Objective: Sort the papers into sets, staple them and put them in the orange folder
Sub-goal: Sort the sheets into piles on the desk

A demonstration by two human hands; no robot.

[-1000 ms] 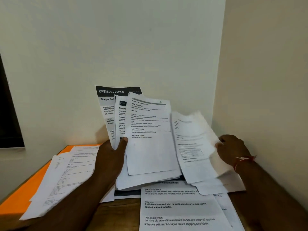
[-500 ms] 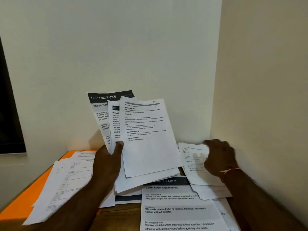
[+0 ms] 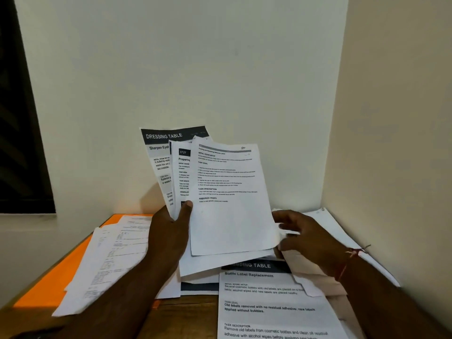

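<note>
My left hand (image 3: 168,231) holds a fanned bunch of printed sheets (image 3: 227,196) upright above the table, thumb across the front. One sheet behind carries a dark "DRESSING TABLE" header. My right hand (image 3: 305,238) hovers over the pile of papers at the right (image 3: 342,231), fingers relaxed and spread toward the fan's lower right edge, holding nothing. The orange folder (image 3: 56,277) lies flat at the left, partly covered by a stack of white pages (image 3: 115,255). No stapler is in view.
A "Bottle Label Replacement" sheet (image 3: 269,309) lies in front on the wooden table (image 3: 186,314). Walls close in behind and on the right. A dark window (image 3: 22,118) is at the left.
My right hand put its sheet down on the right pile, let go, and now reaches left toward the fan. My left hand kept hold of its bunch.
</note>
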